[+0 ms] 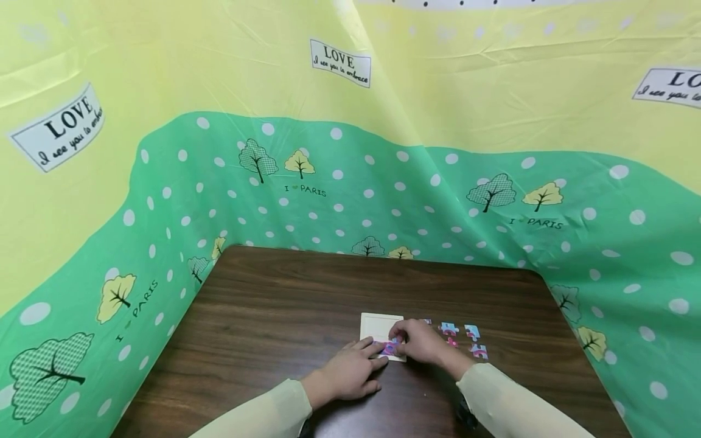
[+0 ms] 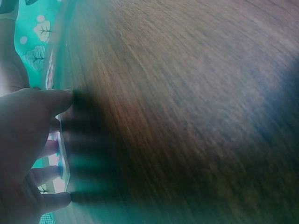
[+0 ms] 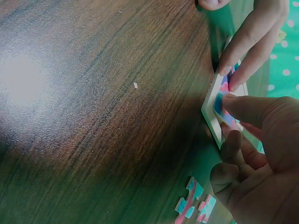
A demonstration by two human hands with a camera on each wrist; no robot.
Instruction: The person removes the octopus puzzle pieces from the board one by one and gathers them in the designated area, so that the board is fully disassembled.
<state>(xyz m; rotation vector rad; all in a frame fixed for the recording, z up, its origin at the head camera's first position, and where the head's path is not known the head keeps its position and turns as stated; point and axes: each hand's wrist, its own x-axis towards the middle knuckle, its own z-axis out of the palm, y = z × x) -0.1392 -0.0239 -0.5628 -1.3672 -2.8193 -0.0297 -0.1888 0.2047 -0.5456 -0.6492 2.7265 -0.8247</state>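
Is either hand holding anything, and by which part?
The right hand seems to pinch a puzzle piece near its edge; the left hand just rests at the puzzle frame.

Curtained-off booth around one tabletop [image 1: 285, 292]; whether home, office or studio lies outside, cannot tell. Evidence: printed fabric sheeting [image 1: 493, 109], creased and slightly shiny, hung like walls beyond the tabletop and along its left and right sides. Upper part yellow; lower part, nearer the tabletop, green with pale spots. Print homely, shower-curtain style: LOVE panel [image 1: 341, 62] high above tabletop's far edge; cartoon tree [image 1: 258, 159] and PARIS lettering [image 1: 313, 191] lower, above same edge. Tabletop itself dark brown wood grain, far corners rounded, fabric close behind. Glare patch [image 3: 21, 77] on the tabletop, right wrist view: strong light here.
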